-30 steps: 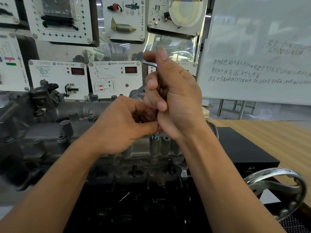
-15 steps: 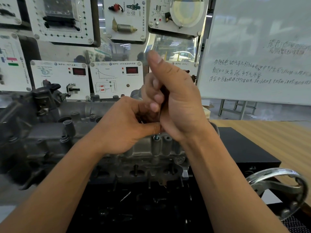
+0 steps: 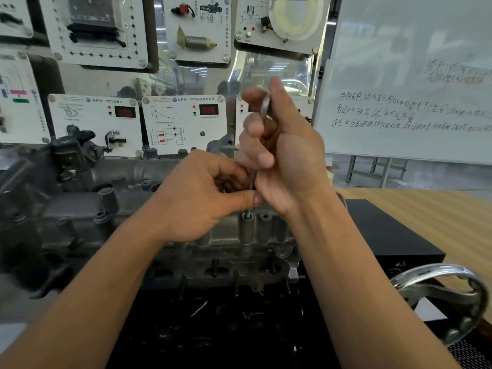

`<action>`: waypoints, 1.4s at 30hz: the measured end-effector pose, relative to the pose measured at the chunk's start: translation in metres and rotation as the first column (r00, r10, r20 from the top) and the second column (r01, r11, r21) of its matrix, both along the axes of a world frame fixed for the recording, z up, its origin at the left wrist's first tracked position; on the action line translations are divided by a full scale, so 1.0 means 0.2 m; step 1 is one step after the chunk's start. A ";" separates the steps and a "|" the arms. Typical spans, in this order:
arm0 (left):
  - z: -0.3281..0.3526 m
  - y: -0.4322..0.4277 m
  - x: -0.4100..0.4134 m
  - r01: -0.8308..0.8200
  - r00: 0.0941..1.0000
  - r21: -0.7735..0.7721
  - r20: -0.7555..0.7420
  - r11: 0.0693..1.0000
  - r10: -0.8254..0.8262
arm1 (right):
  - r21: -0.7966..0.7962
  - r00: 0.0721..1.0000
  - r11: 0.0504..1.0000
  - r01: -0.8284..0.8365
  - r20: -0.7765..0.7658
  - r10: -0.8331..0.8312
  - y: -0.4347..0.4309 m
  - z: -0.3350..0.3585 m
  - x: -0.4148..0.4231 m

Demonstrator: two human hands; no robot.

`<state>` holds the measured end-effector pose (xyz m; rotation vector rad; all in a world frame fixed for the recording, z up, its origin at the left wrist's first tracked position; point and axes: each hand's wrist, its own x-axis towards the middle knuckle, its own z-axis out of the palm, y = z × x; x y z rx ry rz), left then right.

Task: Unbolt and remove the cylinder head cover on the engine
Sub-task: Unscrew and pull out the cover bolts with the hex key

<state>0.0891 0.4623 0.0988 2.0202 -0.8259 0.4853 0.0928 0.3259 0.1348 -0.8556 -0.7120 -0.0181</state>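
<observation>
The light is bright and even. My right hand (image 3: pixel 277 155) is a little blurred, and the edges bend.

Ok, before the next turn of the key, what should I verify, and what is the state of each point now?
1. Key stands in the boss: ok.
2. Right hand grips the key's top: ok.
3. Left hand pinches the shaft just above the boss: ok.
4. Tip engaged deep in the boss: cannot tell, hidden.
5. Next boss emptied: cannot tell, its hole is dark.
</observation>
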 end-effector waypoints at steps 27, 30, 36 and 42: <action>0.00 0.01 0.01 0.051 0.999 0.028 0.012 0.998 -0.051 | -0.005 0.999 1.000 0.012 0.035 -0.012 -0.01 -0.01 -0.04; 0.01 0.01 0.00 0.052 0.999 0.084 0.014 0.995 -0.053 | 0.025 0.988 0.996 -0.087 -0.126 0.090 -0.03 0.00 -0.02; 0.03 0.02 0.02 0.083 0.997 0.099 -0.009 0.992 -0.083 | -0.106 0.992 0.994 0.024 -0.122 -0.037 -0.01 0.03 -0.03; 0.03 0.03 0.04 0.097 0.994 0.065 -0.050 0.993 -0.094 | -0.172 0.995 0.983 0.066 0.087 -0.051 0.02 0.02 -0.01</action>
